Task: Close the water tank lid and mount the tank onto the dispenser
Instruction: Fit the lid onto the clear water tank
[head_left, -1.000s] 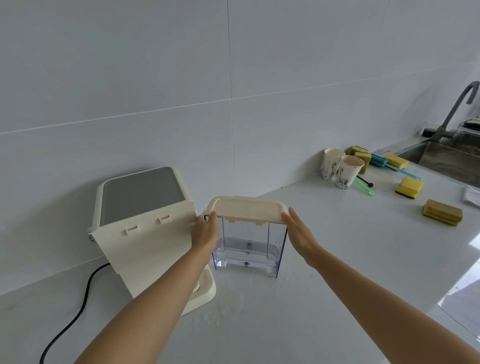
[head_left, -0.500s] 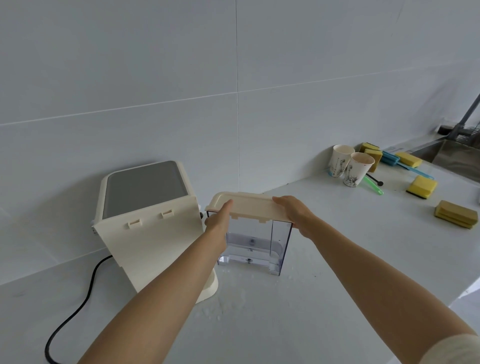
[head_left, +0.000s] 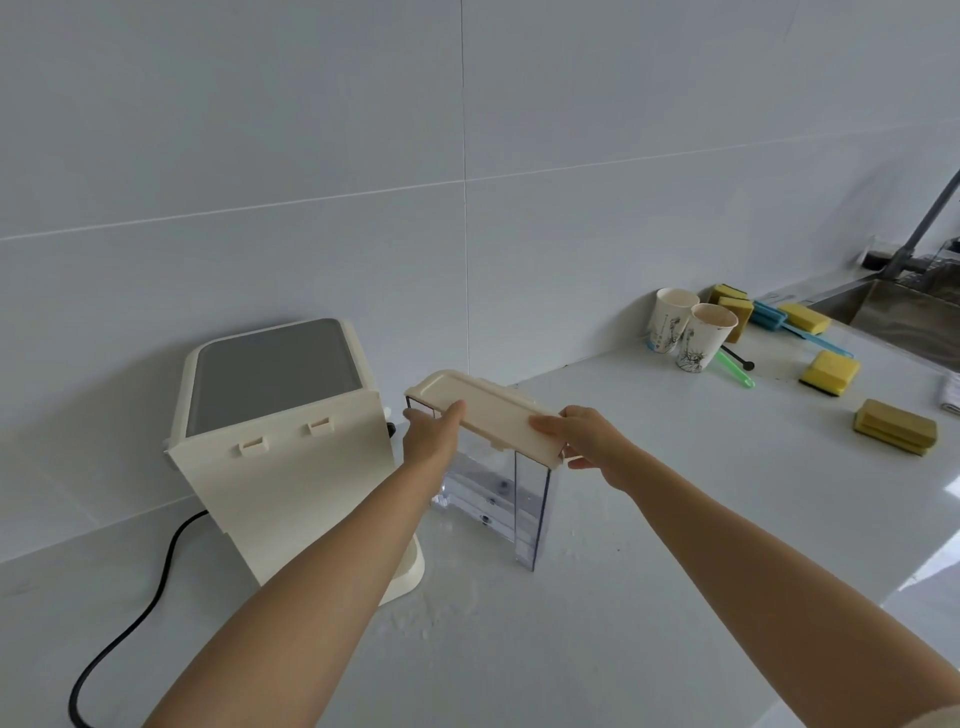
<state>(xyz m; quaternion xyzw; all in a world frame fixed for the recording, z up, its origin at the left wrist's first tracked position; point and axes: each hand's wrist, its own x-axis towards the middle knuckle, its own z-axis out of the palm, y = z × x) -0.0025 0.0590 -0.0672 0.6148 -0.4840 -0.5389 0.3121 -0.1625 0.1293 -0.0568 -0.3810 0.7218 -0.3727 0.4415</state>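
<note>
A clear plastic water tank (head_left: 498, 499) stands on the white counter (head_left: 675, 519), just right of the cream dispenser (head_left: 280, 447). Its cream lid (head_left: 488, 408) lies across the tank's top. My left hand (head_left: 431, 436) grips the lid's near-left edge, thumb on top. My right hand (head_left: 587, 436) holds the lid's right end, fingers on top and thumb under the rim. The dispenser shows its flat back panel with two small clips (head_left: 285, 436) facing the tank.
A black power cord (head_left: 130, 623) runs from the dispenser to the lower left. Two paper cups (head_left: 691, 332), several yellow sponges (head_left: 831, 371) and brushes lie at the back right. A steel sink (head_left: 909, 312) with a tap sits at the far right. Water drops spot the counter near the tank.
Both hands have shifted from the tank's sides up onto the lid. The tank has turned, so its right end now points toward me.
</note>
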